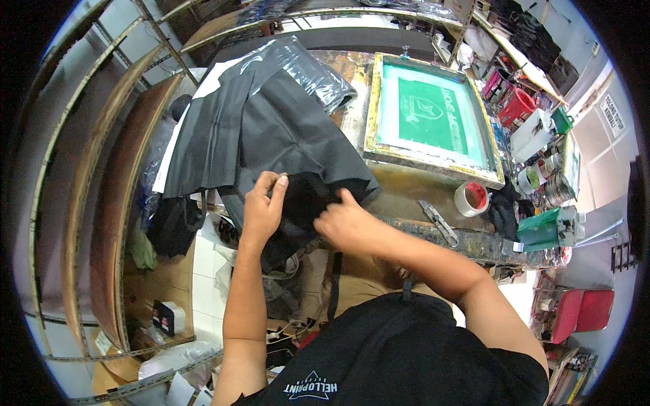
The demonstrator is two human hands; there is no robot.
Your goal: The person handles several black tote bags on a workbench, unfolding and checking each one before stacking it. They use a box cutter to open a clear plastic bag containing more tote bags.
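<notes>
1. Black shirt point(399, 345), worn by the person; nearest item, 5 to 6 o'clock from the picture's middle.
2. Right hand point(347, 220), bare, at 4 o'clock close to the middle; fingers curled, one finger against the black fabric piece at its dark opening. Whether this grip is clamped cannot be told.
3. Left hand point(264, 204), bare, at 9 o'clock, just off the middle; grip closed, thumb and finger together on the near edge of the same fabric.
4. Black fabric piece point(288, 139), creased, at 11 o'clock, its near edge reaching the middle and both hands.
5. Folded black fabric point(210, 152), at 10 o'clock, beside the piece in hand; white sheet point(164, 166) showing along its outer edge.
6. Utility knife point(439, 223), grey, at 3 o'clock, lying on the table point(403, 193).
7. Round tub point(464, 200), white outside, red within, at 3 o'clock, just beyond the knife.
8. Framed screen point(430, 111), green mesh bearing a pale design, at 2 o'clock, lying flat.
9. Clear-wrapped bundle point(315, 74), dark, at 12 o'clock, beyond the fabric.
10. Drying rack point(118, 183), brown boards in a metal frame, at 9 o'clock.
11. Red bucket point(518, 106), at 2 o'clock, beyond the screen.
12. Shelf point(217, 28), at 11 to 1 o'clock, farthest back.
</notes>
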